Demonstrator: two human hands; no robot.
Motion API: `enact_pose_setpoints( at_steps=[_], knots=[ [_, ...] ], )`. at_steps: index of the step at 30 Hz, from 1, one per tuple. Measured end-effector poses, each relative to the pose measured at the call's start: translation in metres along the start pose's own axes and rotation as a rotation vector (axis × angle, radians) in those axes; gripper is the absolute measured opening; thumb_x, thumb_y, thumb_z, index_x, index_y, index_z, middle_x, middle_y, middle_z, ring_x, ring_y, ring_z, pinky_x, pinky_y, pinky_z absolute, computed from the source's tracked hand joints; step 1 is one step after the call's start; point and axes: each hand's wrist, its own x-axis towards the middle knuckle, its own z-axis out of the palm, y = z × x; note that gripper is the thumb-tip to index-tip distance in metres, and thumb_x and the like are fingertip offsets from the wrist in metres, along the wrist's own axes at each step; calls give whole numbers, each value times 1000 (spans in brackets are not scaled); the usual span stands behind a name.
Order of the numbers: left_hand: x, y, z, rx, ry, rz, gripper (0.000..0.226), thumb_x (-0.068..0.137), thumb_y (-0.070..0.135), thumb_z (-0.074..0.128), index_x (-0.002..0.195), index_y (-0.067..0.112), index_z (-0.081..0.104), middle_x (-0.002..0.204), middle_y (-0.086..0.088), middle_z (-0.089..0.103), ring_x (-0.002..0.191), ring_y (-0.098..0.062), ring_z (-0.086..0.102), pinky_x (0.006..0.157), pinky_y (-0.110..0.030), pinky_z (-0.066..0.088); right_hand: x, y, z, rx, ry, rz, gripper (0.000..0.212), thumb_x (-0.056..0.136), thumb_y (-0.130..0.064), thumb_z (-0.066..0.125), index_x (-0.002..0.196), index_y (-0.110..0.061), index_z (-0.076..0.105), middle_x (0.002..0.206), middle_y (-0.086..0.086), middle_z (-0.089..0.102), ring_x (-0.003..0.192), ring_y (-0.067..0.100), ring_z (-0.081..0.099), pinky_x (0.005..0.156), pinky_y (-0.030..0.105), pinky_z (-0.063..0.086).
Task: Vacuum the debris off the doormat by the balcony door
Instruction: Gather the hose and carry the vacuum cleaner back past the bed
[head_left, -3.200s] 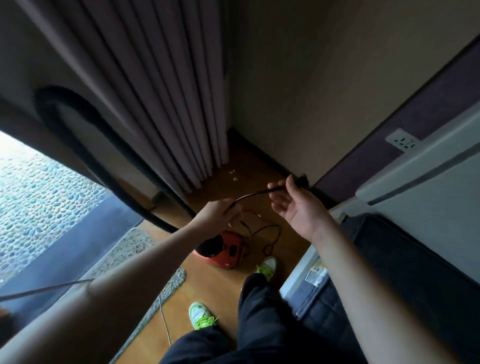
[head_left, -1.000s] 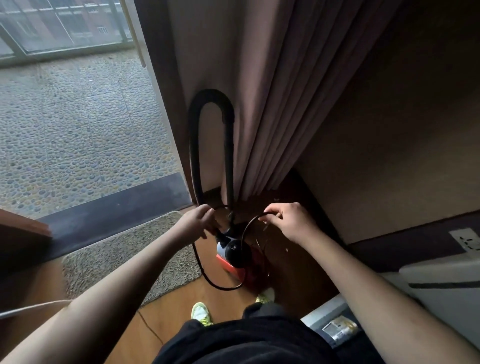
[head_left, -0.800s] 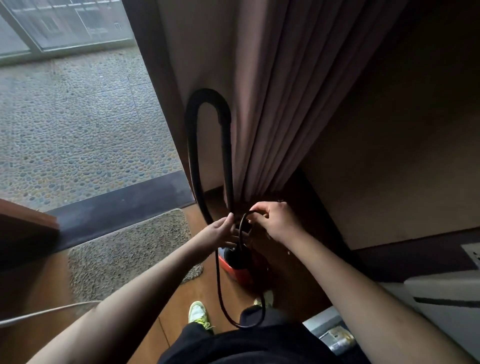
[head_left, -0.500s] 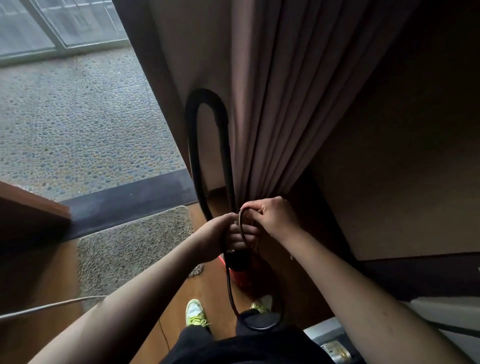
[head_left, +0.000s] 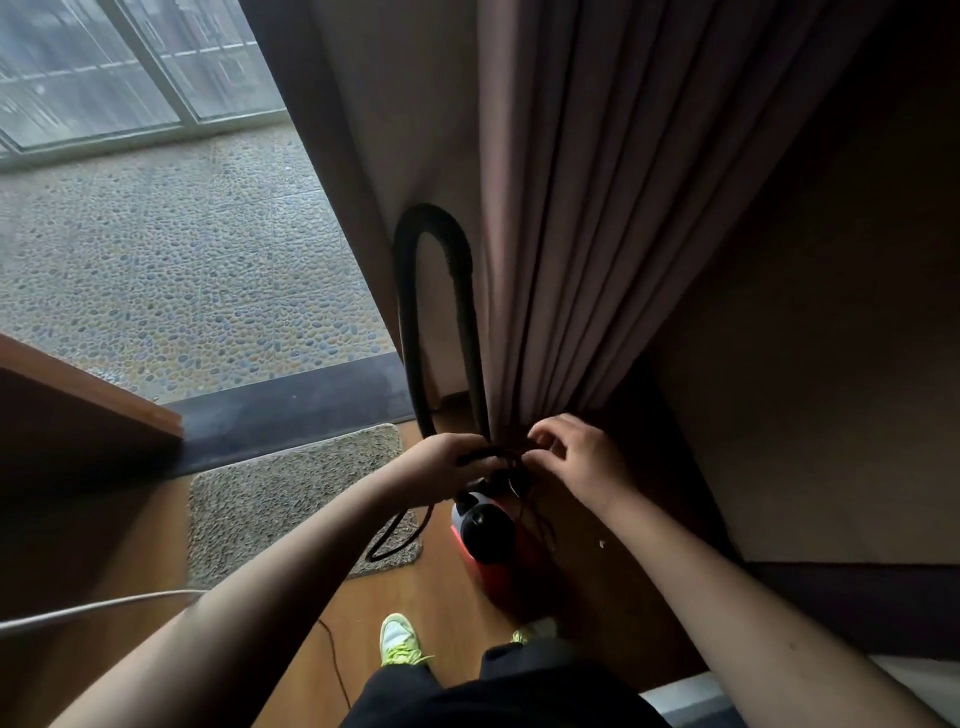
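Note:
A red and black vacuum cleaner (head_left: 491, 540) stands on the wooden floor below my hands. Its thick black hose (head_left: 431, 270) arches up against the wall beside the curtain. My left hand (head_left: 441, 465) is closed around gathered loops of the thin black power cord (head_left: 395, 540), one loop hanging down over the mat's corner. My right hand (head_left: 576, 457) pinches the same cord just to the right, fingers bent. The speckled grey doormat (head_left: 280, 499) lies left of the vacuum, by the dark door sill.
A pinkish curtain (head_left: 597, 208) hangs behind my hands. The open balcony door shows a pebbled balcony floor (head_left: 171, 270). A wooden furniture edge (head_left: 93, 405) juts in at left. A pale cable (head_left: 78, 610) crosses the lower left. My green-laced shoes (head_left: 400, 642) stand on the floor.
My hands have come together above the vacuum, winding the cord into loops in my left hand. The hanging loop has swung left over the mat's corner. The view tilted up slightly.

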Motion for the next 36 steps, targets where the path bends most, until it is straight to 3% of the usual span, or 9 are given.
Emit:
enact_pose_setpoints(
  at_steps=[3,8,12,16,18,25,30,34,36],
  knots=[
    [-6,-5,-10,19,51,18,20,97,32,56,86,17,63,65,4,55,51,-4,48,53,-19,41,-8,40,8,120,28,242,25,81,-22,76,103,-16,66,85,-6,59,74,11,58,69,19,46],
    [-22,-12,-21,-218,107,-32,22,99,28,54,84,18,66,54,7,47,48,-6,43,48,-19,36,-29,73,39,195,-235,592,29,91,-17,65,116,-5,62,104,11,64,78,12,55,52,6,39],
    [-28,-19,-21,-391,160,-64,25,100,23,53,88,5,65,51,8,40,47,-8,37,47,-19,32,-32,74,72,274,-345,680,44,90,-20,66,131,-9,55,112,8,64,96,16,57,78,22,42],
    [-31,-29,-21,-514,108,-48,24,101,25,52,84,16,67,56,0,37,50,-10,34,47,-18,30,-24,65,97,374,-353,766,75,88,-17,69,151,-16,28,145,11,43,130,26,45,98,32,40],
    [-32,-35,-23,-557,75,-25,26,100,26,52,80,21,68,57,-2,37,50,-11,33,47,-19,28,-18,68,107,377,-352,823,83,88,-16,69,153,-16,19,153,11,32,138,28,36,106,36,37],
    [-26,-73,-55,-632,-72,32,30,90,43,57,85,17,70,59,-1,36,51,-12,31,47,-19,27,-15,84,144,299,-391,961,97,83,-23,74,155,-17,10,156,15,26,140,30,33,111,39,30],
    [-4,-107,-79,-621,-163,45,24,94,29,52,82,20,71,58,-2,36,51,-12,32,47,-19,27,6,71,189,393,-399,982,107,76,-30,81,155,-23,9,157,10,25,143,27,27,115,41,26],
    [15,-129,-94,-650,-213,67,25,94,25,50,80,21,71,58,-5,35,49,-11,32,46,-17,28,35,48,230,515,-344,1023,99,80,-21,77,153,-9,11,152,10,34,139,26,34,111,34,28],
    [23,-140,-100,-673,-243,78,25,95,24,50,80,19,70,58,-4,35,47,-9,32,45,-15,29,46,44,250,644,-294,1075,101,80,-23,78,154,-12,9,153,7,33,139,26,34,112,37,27]
  ],
)
